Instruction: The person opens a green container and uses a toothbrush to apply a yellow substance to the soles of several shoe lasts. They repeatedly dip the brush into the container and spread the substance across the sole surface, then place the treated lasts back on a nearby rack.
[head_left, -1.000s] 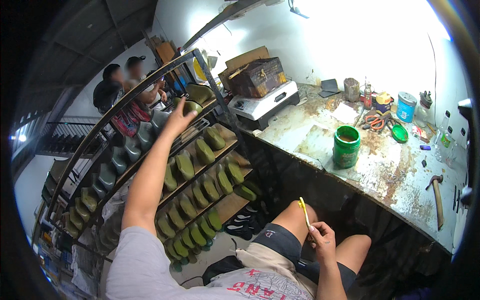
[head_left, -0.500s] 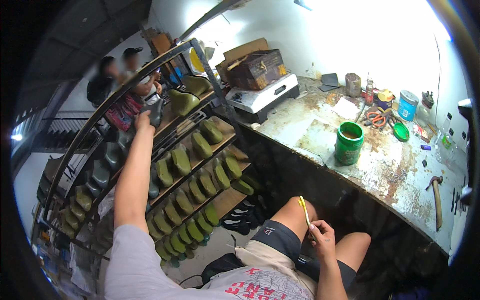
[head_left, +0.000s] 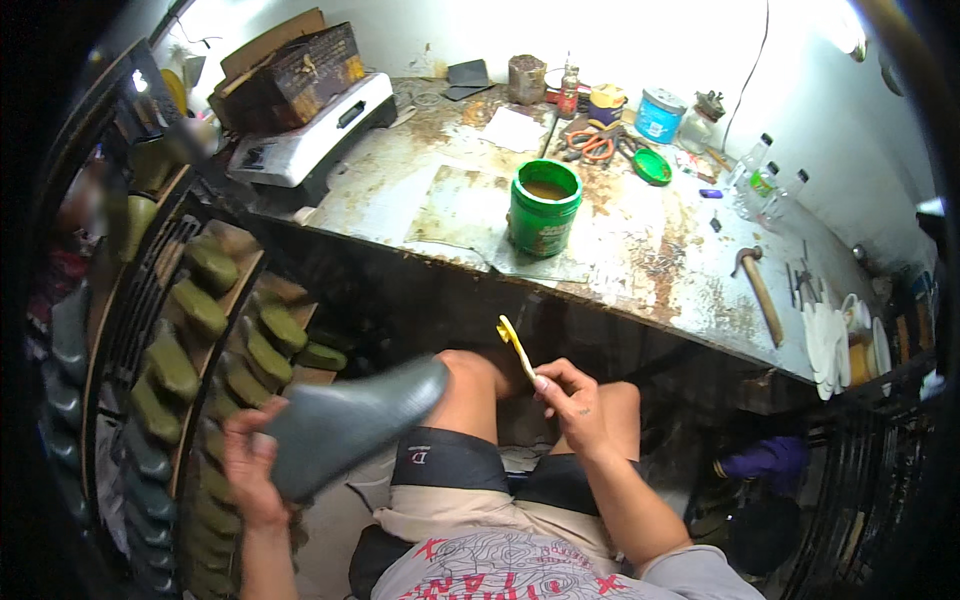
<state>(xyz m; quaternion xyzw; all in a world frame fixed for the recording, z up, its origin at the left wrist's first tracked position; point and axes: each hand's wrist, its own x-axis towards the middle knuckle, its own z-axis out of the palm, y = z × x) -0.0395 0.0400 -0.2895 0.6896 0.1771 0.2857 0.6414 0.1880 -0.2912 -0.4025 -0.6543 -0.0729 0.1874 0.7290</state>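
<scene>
My left hand (head_left: 252,462) grips the heel end of a dark grey shoe last (head_left: 350,428). The last is slightly blurred and lies across in front of my left thigh, its toe pointing right toward my knee. In my right hand (head_left: 568,398) is a toothbrush (head_left: 517,347) with a yellow head, pinched by its handle, bristle end up and above the gap between my knees. A green jar (head_left: 544,228) without its lid stands near the bench's front edge, holding brownish contents. Its green lid (head_left: 651,167) lies farther back on the bench.
The stained bench (head_left: 620,280) carries a hammer (head_left: 762,297), orange-handled pliers (head_left: 590,147), a blue tub (head_left: 660,115), bottles (head_left: 765,185) and a white appliance (head_left: 310,135) bearing a dirty box. At left, a rack (head_left: 215,370) holds many olive and grey lasts. People stand beyond it.
My left hand has come back from the rack with the grey last, now over my lap. The right hand with the toothbrush has risen in view. My view has turned right toward the bench.
</scene>
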